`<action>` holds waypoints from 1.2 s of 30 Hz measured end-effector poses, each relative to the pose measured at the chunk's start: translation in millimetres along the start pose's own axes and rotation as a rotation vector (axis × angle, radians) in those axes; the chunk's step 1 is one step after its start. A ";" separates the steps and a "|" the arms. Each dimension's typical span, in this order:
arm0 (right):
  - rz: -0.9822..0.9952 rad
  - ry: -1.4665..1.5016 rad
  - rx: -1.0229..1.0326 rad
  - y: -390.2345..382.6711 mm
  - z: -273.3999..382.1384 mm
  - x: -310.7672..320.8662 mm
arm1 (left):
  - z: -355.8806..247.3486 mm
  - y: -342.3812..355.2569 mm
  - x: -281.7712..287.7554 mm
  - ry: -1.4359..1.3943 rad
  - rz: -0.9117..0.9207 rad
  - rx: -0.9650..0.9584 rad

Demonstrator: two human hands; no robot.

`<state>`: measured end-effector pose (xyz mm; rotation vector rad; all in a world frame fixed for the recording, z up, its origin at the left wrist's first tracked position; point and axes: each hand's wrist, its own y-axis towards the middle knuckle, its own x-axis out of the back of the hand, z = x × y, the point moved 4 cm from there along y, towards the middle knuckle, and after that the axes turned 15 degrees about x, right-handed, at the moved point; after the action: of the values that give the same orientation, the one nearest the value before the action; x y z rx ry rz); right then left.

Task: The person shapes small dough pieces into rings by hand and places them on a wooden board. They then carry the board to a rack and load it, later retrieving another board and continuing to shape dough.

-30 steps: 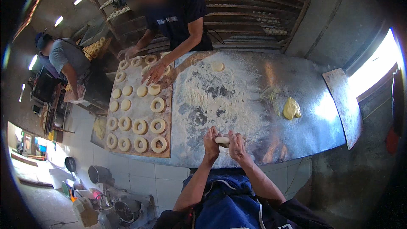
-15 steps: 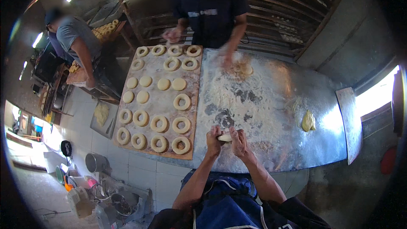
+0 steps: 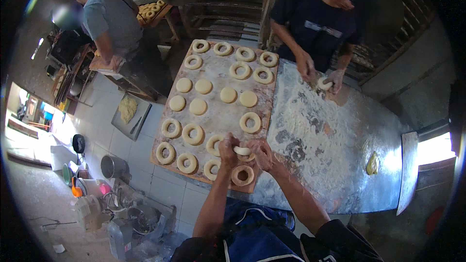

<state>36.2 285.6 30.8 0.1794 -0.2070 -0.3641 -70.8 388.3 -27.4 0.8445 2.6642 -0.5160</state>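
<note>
My left hand and my right hand grip a pale dough ring between them, fingers curled on it, above the lower right of a floured wooden board. The board holds several dough rings and flat dough rounds. Just below my hands lies a ring. A floured metal table extends to the right of the board.
A co-worker across the table handles pale dough; another person stands at a side bench. A yellow dough lump lies at right. At lower left are a tray with dough, buckets and mixers.
My hands have moved left with the ring, from over the floured metal onto the board. The co-worker opposite has taken their hands from the board to dough at right; the view has shifted.
</note>
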 end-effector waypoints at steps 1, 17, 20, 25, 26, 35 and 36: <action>0.102 -0.065 0.158 15.5 11.3 -4.4 | -10.9 14.3 11.7 0.021 -0.063 0.011; -0.263 -1.011 -0.249 49.3 -69.8 43.4 | -52.5 108.5 48.4 1.185 -0.113 -0.341; -0.192 -0.946 -0.237 58.6 -62.8 40.8 | -62.3 93.0 24.8 1.233 -0.082 -0.397; -0.110 -0.249 -0.113 55.8 -29.2 35.4 | -68.5 66.6 -32.8 0.948 0.349 -0.360; -0.137 -0.139 -0.189 49.3 -31.1 39.0 | -64.6 63.5 -39.4 0.865 0.411 -0.201; -0.381 -0.119 0.101 -16.2 -54.7 53.6 | -41.2 31.1 -50.6 0.110 0.565 0.383; -0.523 0.015 -0.073 -21.8 -55.4 50.4 | -41.0 29.4 -53.5 -0.008 0.553 0.331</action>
<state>87.8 254.5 -18.8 0.1624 -0.1286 -0.8890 -18.3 401.7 22.4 1.5952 2.2163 -0.8104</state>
